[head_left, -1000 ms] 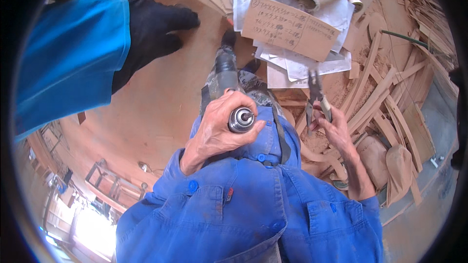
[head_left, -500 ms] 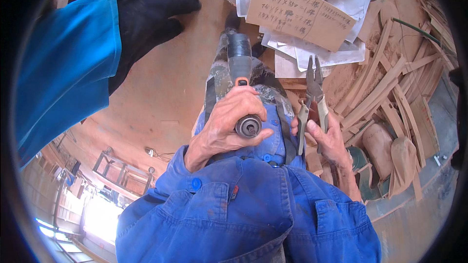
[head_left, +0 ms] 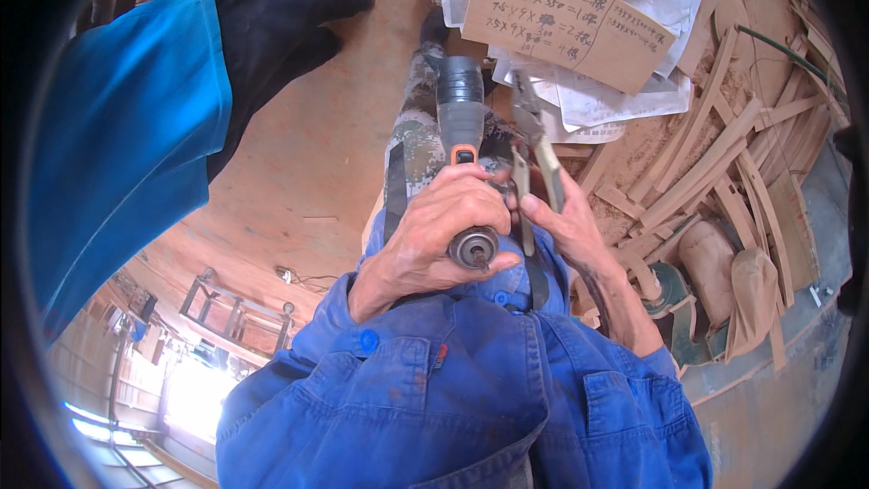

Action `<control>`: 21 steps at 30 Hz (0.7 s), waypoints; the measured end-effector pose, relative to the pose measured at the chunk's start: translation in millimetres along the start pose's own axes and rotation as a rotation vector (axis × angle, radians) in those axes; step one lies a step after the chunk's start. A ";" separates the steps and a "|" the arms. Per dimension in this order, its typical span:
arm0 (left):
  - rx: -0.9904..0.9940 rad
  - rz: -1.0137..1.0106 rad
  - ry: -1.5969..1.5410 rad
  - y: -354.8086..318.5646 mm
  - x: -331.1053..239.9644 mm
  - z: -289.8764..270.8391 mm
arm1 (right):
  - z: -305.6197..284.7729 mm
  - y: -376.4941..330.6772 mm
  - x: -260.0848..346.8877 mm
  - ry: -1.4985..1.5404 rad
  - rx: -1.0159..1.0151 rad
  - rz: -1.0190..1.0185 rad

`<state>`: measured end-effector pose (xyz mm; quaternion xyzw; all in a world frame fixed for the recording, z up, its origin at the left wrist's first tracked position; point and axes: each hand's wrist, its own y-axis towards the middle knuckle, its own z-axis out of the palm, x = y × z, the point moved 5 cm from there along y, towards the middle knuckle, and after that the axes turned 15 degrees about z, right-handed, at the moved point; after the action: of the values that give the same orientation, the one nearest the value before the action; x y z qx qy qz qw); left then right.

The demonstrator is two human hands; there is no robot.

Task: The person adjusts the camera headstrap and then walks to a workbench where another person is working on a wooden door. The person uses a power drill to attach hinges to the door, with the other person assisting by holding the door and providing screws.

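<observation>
In front of my blue jacket, my left hand [head_left: 439, 231] is wrapped round a cordless drill [head_left: 460, 113]. The drill's dark grey body points away from me, and its round chuck [head_left: 473, 248] with a short bit in it faces up toward me. Close by on the right, my right hand [head_left: 570, 222] grips a pair of pliers [head_left: 534, 127] by the pale handles, jaws pointing away. Motion smears the pliers, so how far the jaws are apart cannot be told. The two hands are almost touching, and the pliers stand just right of the drill.
Beyond my hands, a cardboard sheet with handwriting [head_left: 561, 23] lies on white papers [head_left: 625, 107]. Thin wooden strips [head_left: 706, 163] and curved offcuts [head_left: 751, 303] are heaped at the right. A person's teal garment [head_left: 136, 145] and dark clothing fill the left. A metal frame [head_left: 235, 312] stands lower left.
My right hand has brought the pliers leftward, close to the drill. My left hand and the drill have shifted slightly right, and the bit in the chuck shows more plainly.
</observation>
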<state>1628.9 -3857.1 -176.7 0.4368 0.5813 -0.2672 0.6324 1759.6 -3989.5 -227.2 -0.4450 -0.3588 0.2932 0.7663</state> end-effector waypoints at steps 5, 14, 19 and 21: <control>0.041 0.016 -0.012 0.6 -0.6 5.2 | 8.5 19.3 -15.9 0.116 0.014 0.028; 0.033 0.007 -0.014 -1.3 1.2 4.0 | 7.9 24.7 -19.2 0.061 0.026 -0.003; 0.033 0.018 -0.005 -2.4 1.0 4.1 | 7.4 20.1 -18.9 0.038 0.020 -0.037; 0.037 0.022 -0.007 -2.1 1.5 5.5 | 9.3 19.4 -16.4 0.063 0.025 -0.042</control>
<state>1630.1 -3862.6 -179.0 0.4536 0.5693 -0.2725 0.6292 1740.2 -3989.4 -246.0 -0.4370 -0.3401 0.2673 0.7886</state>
